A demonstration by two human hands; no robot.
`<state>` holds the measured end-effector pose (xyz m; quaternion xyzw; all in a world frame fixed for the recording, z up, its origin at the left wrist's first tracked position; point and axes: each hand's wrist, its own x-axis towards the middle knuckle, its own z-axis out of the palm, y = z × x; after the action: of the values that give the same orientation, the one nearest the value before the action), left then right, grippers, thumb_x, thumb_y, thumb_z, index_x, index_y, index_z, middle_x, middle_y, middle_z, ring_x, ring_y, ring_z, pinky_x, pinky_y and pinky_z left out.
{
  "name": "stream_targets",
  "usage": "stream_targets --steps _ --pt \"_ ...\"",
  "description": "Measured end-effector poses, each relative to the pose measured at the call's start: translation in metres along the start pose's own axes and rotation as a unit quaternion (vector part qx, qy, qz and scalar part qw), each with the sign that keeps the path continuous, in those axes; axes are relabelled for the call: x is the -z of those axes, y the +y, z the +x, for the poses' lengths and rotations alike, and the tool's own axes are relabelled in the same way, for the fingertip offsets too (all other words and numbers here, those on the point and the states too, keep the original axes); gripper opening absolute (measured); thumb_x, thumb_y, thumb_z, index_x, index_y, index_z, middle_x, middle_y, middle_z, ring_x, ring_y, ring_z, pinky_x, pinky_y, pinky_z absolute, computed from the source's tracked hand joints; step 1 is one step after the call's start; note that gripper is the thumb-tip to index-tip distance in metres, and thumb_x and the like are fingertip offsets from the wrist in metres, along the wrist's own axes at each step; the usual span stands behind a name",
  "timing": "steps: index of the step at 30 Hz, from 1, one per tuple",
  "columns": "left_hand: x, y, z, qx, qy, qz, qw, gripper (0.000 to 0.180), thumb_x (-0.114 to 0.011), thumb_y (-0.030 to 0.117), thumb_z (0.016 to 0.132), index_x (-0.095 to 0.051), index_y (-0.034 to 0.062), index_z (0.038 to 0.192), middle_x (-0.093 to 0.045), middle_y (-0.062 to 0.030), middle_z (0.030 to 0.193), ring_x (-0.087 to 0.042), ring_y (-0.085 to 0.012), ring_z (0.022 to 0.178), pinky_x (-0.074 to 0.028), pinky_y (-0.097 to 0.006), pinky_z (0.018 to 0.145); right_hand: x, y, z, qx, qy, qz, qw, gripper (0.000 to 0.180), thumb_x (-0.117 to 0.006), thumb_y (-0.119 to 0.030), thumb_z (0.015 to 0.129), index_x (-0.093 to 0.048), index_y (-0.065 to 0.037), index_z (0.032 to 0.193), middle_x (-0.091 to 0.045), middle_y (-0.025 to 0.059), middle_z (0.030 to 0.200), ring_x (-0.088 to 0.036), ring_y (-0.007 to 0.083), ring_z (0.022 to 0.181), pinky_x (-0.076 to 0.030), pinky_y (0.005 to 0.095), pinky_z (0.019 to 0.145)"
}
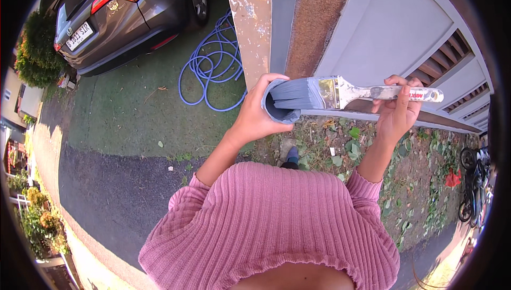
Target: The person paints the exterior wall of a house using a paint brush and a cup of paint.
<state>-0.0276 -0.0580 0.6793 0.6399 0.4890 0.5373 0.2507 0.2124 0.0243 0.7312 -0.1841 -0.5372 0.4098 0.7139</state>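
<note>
My left hand is wrapped round a small cup coated with grey-blue paint, its mouth facing me. A wide paintbrush lies across to the right, and the tips of its grey-blue bristles are at the cup's mouth, against the inner rim. My right hand grips the paint-spotted white handle near its end, fingers closed round it. Paint smears the brush's metal band. How much paint is inside the cup is hidden by shadow and the bristles.
Ahead stands a paint-flecked post beside a grey-white gate. A coiled blue hose lies on the green ground to the left, behind a parked dark car. Leaves and weeds cover the soil at right; motorbikes stand farther off.
</note>
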Motion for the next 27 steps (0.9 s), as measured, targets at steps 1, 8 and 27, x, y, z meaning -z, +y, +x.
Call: stream_targets --steps 1,8,27 --pt "-0.003 0.000 0.005 -0.004 0.000 -0.003 1.000 0.073 -0.077 0.008 0.048 -0.045 0.0057 0.113 -0.055 -0.0058 0.102 -0.055 -0.0152 0.096 -0.043 -0.028 0.086 0.003 0.000 0.005 0.008 -0.015 -0.005 1.000 0.017 -0.043 -0.016 0.095 -0.032 -0.007 0.104 -0.059 0.0202 0.083 -0.054 0.0185 0.047 -0.044 0.0249 0.035" --pt "-0.027 -0.010 0.042 -0.025 -0.003 0.021 0.999 0.073 -0.077 0.008 0.047 -0.046 0.0060 0.113 -0.056 -0.0058 0.101 -0.055 -0.0161 0.096 -0.043 -0.029 0.087 0.018 0.003 0.037 0.099 -0.046 0.017 0.994 0.014 -0.040 -0.013 0.095 -0.031 -0.006 0.103 -0.059 0.0230 0.077 -0.055 0.0194 0.052 -0.046 0.0262 0.037" --pt "-0.063 -0.041 0.102 -0.028 -0.001 0.000 1.000 0.073 -0.079 0.013 0.045 -0.047 0.0088 0.110 -0.057 -0.0092 0.103 -0.055 -0.0291 0.100 -0.042 -0.037 0.089 0.034 0.037 0.088 0.244 -0.049 0.020 0.968 0.011 -0.042 -0.010 0.092 -0.034 -0.004 0.098 -0.058 0.0192 0.063 -0.052 0.0179 0.045 -0.046 0.0239 0.044"
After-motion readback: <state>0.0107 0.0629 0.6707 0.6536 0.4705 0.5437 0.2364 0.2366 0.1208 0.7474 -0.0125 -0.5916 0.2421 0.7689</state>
